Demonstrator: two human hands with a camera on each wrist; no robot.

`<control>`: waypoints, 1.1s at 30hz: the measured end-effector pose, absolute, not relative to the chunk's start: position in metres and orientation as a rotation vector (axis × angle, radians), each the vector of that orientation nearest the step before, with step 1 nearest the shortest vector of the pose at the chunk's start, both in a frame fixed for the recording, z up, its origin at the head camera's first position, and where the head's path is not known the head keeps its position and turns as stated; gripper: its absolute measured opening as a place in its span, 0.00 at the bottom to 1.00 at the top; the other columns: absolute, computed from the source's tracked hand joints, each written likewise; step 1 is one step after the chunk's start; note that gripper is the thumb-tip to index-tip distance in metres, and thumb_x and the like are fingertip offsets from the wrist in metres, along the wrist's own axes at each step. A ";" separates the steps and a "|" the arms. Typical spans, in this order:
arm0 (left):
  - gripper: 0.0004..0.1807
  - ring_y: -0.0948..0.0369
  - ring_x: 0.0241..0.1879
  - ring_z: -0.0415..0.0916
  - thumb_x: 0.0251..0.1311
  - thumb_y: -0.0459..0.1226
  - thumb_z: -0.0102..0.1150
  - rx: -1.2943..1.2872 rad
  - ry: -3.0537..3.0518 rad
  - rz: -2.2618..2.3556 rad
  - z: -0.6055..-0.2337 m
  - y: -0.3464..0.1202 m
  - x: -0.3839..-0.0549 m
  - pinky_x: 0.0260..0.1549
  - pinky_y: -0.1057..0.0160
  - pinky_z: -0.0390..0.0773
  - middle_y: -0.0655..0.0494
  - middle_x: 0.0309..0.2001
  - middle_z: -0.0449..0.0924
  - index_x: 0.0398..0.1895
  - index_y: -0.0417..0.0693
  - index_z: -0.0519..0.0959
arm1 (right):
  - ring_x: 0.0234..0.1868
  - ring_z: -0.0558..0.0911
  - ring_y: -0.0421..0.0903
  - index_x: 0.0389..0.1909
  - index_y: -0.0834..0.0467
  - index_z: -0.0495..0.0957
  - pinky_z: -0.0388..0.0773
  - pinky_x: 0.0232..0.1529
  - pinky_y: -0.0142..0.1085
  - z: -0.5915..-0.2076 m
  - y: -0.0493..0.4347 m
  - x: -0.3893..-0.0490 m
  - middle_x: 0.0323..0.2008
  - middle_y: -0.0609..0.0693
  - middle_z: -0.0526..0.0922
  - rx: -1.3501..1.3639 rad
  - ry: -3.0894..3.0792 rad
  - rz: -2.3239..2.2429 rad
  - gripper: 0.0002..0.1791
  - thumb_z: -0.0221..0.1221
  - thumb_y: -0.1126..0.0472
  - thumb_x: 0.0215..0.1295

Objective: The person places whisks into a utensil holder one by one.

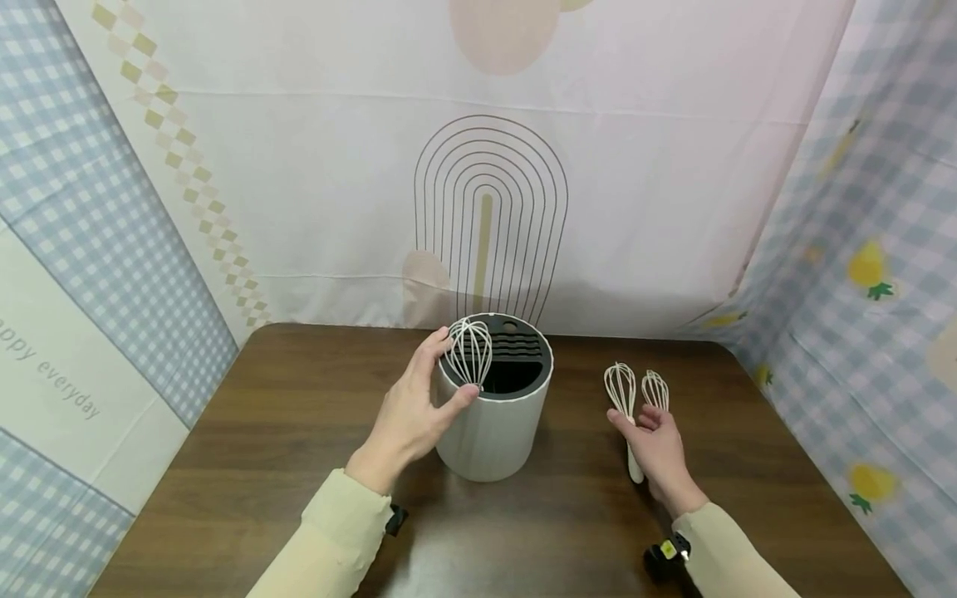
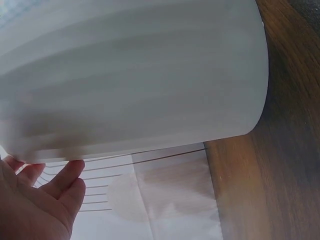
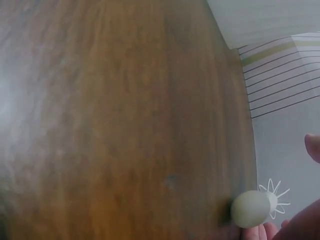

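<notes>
A round white utensil holder with a dark slotted top stands upright on the table. A whisk's pale wire head shows above its left side; the handle is hidden. My left hand is beside the rim, thumb in front and fingers behind the whisk head. In the left wrist view, the fingertips meet the holder's side. To the right lie two more whisks, a left one and a right one. Over their handles hovers my right hand, its thumb apart from the fingers; any contact is unclear.
The brown wooden table bears the holder and the loose whisks. A pale printed cloth hangs behind its back edge. Checked cloths hang on both sides, the right one printed with yellow fruit.
</notes>
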State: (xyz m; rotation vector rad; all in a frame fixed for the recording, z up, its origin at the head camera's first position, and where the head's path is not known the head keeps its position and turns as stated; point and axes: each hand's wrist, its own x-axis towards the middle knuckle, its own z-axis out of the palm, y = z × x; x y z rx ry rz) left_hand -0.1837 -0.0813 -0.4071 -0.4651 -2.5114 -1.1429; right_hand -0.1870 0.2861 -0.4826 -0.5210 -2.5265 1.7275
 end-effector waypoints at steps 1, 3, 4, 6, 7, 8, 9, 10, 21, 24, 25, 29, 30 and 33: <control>0.39 0.58 0.66 0.63 0.58 0.66 0.53 -0.461 -2.512 -1.144 -0.407 -0.081 -0.184 0.56 0.45 0.68 0.77 0.72 0.50 0.69 0.65 0.59 | 0.67 0.60 0.59 0.72 0.66 0.47 0.63 0.63 0.50 -0.483 0.286 -0.187 0.67 0.67 0.57 -0.520 -2.531 1.727 0.57 0.66 0.38 0.56; 0.39 0.58 0.66 0.63 0.58 0.66 0.53 -0.462 -2.509 -1.149 -0.407 -0.082 -0.184 0.56 0.45 0.68 0.76 0.72 0.50 0.69 0.65 0.59 | 0.65 0.62 0.59 0.72 0.68 0.47 0.64 0.62 0.49 -0.483 0.285 -0.186 0.66 0.69 0.58 -0.518 -2.546 1.719 0.55 0.66 0.41 0.57; 0.39 0.58 0.66 0.63 0.58 0.66 0.53 -0.461 -2.508 -1.153 -0.408 -0.081 -0.184 0.56 0.45 0.68 0.76 0.72 0.50 0.69 0.65 0.59 | 0.65 0.62 0.59 0.72 0.68 0.47 0.64 0.61 0.49 -0.483 0.284 -0.185 0.66 0.69 0.58 -0.516 -2.554 1.710 0.54 0.66 0.42 0.58; 0.39 0.59 0.66 0.62 0.58 0.66 0.53 -0.459 -2.508 -1.163 -0.408 -0.081 -0.184 0.56 0.46 0.68 0.75 0.72 0.51 0.69 0.65 0.59 | 0.63 0.64 0.60 0.71 0.70 0.48 0.66 0.60 0.49 -0.483 0.284 -0.185 0.64 0.70 0.60 -0.510 -2.569 1.689 0.52 0.66 0.45 0.59; 0.39 0.59 0.66 0.62 0.58 0.66 0.53 -0.459 -2.507 -1.168 -0.408 -0.081 -0.184 0.57 0.46 0.68 0.75 0.72 0.51 0.69 0.65 0.59 | 0.63 0.65 0.60 0.71 0.70 0.49 0.66 0.59 0.48 -0.484 0.284 -0.186 0.64 0.70 0.61 -0.508 -2.577 1.673 0.51 0.66 0.45 0.60; 0.39 0.59 0.67 0.62 0.57 0.66 0.53 -0.458 -2.507 -1.172 -0.408 -0.081 -0.184 0.57 0.46 0.68 0.75 0.72 0.51 0.69 0.65 0.59 | 0.62 0.66 0.60 0.70 0.70 0.49 0.67 0.59 0.48 -0.485 0.284 -0.186 0.63 0.70 0.62 -0.506 -2.583 1.659 0.51 0.65 0.46 0.60; 0.39 0.60 0.67 0.62 0.57 0.66 0.53 -0.456 -2.508 -1.176 -0.408 -0.081 -0.184 0.57 0.47 0.68 0.75 0.72 0.51 0.69 0.65 0.59 | 0.61 0.67 0.60 0.70 0.71 0.50 0.67 0.58 0.48 -0.485 0.284 -0.186 0.62 0.70 0.62 -0.503 -2.587 1.648 0.49 0.65 0.47 0.61; 0.39 0.60 0.67 0.61 0.57 0.66 0.53 -0.456 -2.508 -1.177 -0.408 -0.081 -0.184 0.57 0.47 0.68 0.75 0.72 0.51 0.69 0.65 0.59 | 0.61 0.67 0.60 0.70 0.71 0.50 0.68 0.58 0.48 -0.486 0.283 -0.187 0.62 0.70 0.63 -0.503 -2.593 1.638 0.48 0.65 0.49 0.61; 0.40 0.59 0.67 0.62 0.57 0.66 0.53 -0.459 -2.515 -1.188 -0.407 -0.081 -0.184 0.57 0.46 0.68 0.75 0.73 0.50 0.70 0.65 0.58 | 0.52 0.73 0.61 0.62 0.75 0.59 0.74 0.46 0.42 -0.490 0.279 -0.189 0.54 0.71 0.69 -0.514 -2.614 1.582 0.28 0.54 0.63 0.68; 0.40 0.59 0.67 0.62 0.57 0.66 0.53 -0.463 -2.510 -1.193 -0.407 -0.081 -0.184 0.57 0.46 0.68 0.75 0.73 0.51 0.70 0.65 0.58 | 0.51 0.73 0.61 0.61 0.76 0.60 0.74 0.46 0.42 -0.490 0.279 -0.190 0.53 0.72 0.70 -0.513 -2.622 1.562 0.25 0.51 0.66 0.68; 0.40 0.59 0.67 0.62 0.57 0.66 0.53 -0.466 -2.507 -1.195 -0.408 -0.081 -0.184 0.57 0.46 0.68 0.75 0.73 0.51 0.70 0.65 0.58 | 0.51 0.73 0.61 0.61 0.76 0.60 0.74 0.46 0.42 -0.490 0.279 -0.191 0.53 0.72 0.70 -0.514 -2.626 1.559 0.25 0.51 0.66 0.68; 0.39 0.60 0.67 0.62 0.57 0.66 0.54 -0.469 -2.502 -1.201 -0.407 -0.081 -0.184 0.57 0.46 0.68 0.75 0.73 0.51 0.69 0.65 0.58 | 0.52 0.73 0.61 0.62 0.76 0.59 0.74 0.47 0.45 -0.489 0.282 -0.192 0.54 0.72 0.69 -0.532 -2.653 1.564 0.25 0.50 0.66 0.69; 0.39 0.60 0.67 0.62 0.57 0.66 0.53 -0.469 -2.502 -1.201 -0.407 -0.081 -0.184 0.57 0.46 0.68 0.75 0.73 0.51 0.69 0.65 0.58 | 0.52 0.73 0.62 0.62 0.76 0.59 0.73 0.48 0.46 -0.488 0.283 -0.192 0.55 0.72 0.69 -0.535 -2.658 1.567 0.25 0.50 0.66 0.69; 0.39 0.59 0.67 0.62 0.58 0.66 0.53 -0.472 -2.505 -1.202 -0.407 -0.081 -0.184 0.57 0.46 0.68 0.75 0.73 0.50 0.69 0.65 0.58 | 0.52 0.73 0.62 0.63 0.76 0.59 0.73 0.48 0.47 -0.486 0.284 -0.192 0.55 0.73 0.69 -0.540 -2.664 1.581 0.26 0.50 0.66 0.69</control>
